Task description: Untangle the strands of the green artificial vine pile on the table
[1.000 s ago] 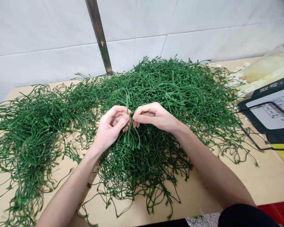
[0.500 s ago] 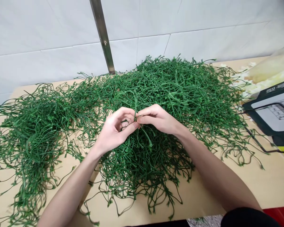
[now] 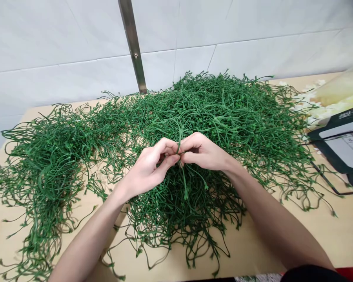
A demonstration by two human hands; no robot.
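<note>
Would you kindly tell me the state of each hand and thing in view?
Left hand, pinched shut on thin green plastic stem.
Right hand, pinched shut on the same stem, which sticks up past the fingers.
Heap of green plastic sprigs, tangled, spread across beige table.
Grey metal bar, tilted against white wall.

Bright, even light over your table (image 3: 341, 227)
Shadows under the green strands (image 3: 223, 109) are faint and soft; the white tiles (image 3: 47, 39) are evenly lit, and your far right edge blurs slightly.
</note>
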